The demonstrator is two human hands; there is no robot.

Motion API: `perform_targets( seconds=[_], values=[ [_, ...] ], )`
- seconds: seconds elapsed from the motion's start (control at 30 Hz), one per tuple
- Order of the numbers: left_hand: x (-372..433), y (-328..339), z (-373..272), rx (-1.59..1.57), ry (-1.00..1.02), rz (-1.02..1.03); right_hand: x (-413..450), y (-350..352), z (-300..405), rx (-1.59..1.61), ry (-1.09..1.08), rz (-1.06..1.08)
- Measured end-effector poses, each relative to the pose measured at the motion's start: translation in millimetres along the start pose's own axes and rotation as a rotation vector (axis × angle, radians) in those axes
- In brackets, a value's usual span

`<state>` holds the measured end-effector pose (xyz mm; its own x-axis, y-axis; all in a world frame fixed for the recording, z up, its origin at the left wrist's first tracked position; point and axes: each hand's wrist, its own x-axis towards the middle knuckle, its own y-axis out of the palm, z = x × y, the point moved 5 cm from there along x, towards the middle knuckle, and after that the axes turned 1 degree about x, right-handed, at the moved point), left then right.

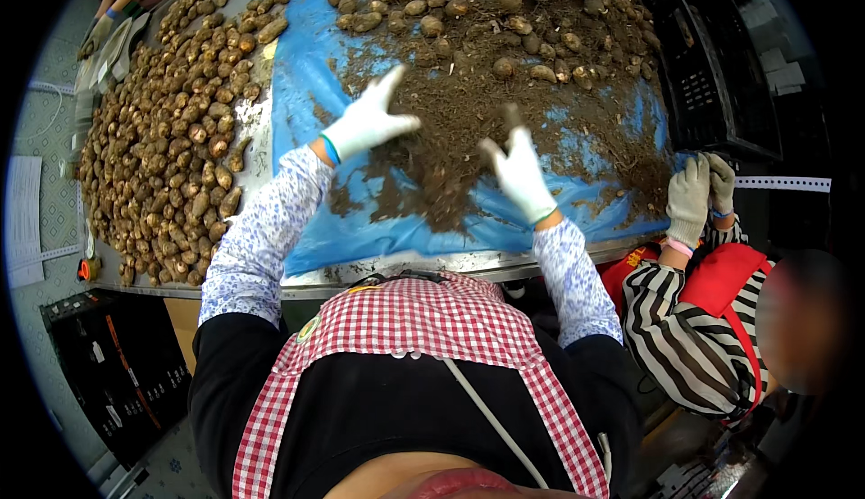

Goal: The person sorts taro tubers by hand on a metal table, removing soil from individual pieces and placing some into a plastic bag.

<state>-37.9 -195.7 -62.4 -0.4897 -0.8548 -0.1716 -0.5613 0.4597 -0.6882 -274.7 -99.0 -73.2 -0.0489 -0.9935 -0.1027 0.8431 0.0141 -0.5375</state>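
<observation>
Both of my hands wear white gloves and are spread over a blue plastic sheet (pixel 304 94) on the metal table. My left hand (pixel 370 121) has its thumb and fingers apart, with nothing in it, beside a dark heap of loose soil and root fibres (pixel 439 168). On the other side of that heap is my right hand (pixel 522 168), its fingers apart and blurred by motion, also holding nothing. Whether the fingertips touch the soil I cannot tell. Beyond my hands lies a pile of soil-covered taro corms (pixel 463 6), mixed with more fibres.
A large heap of cleaner taro corms (pixel 176 154) covers the table's left side. Black plastic crates (pixel 703 80) stand at the right. A co-worker's gloved hands (pixel 696 191) are at the right table edge; another person's gloved hand (pixel 98 34) shows far left. A black crate (pixel 115 370) sits lower left.
</observation>
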Motion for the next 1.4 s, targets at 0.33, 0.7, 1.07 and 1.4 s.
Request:
perform_targets(
  seconds=[0.33,0.7,1.07,1.4],
  values=[
    [14,90,18,0.245,0.232,-0.176,42,81,-27,-0.308,-0.237,-0.146],
    [47,13,34,0.371,0.138,0.067,99,-26,-53,-0.685,0.291,-0.02],
    [167,1,9,0.403,0.119,-0.303,145,0,-49,-0.775,0.169,-0.189],
    [98,26,11,-0.41,0.11,0.23,103,50,-7,-0.122,-0.199,0.21]
  ],
)
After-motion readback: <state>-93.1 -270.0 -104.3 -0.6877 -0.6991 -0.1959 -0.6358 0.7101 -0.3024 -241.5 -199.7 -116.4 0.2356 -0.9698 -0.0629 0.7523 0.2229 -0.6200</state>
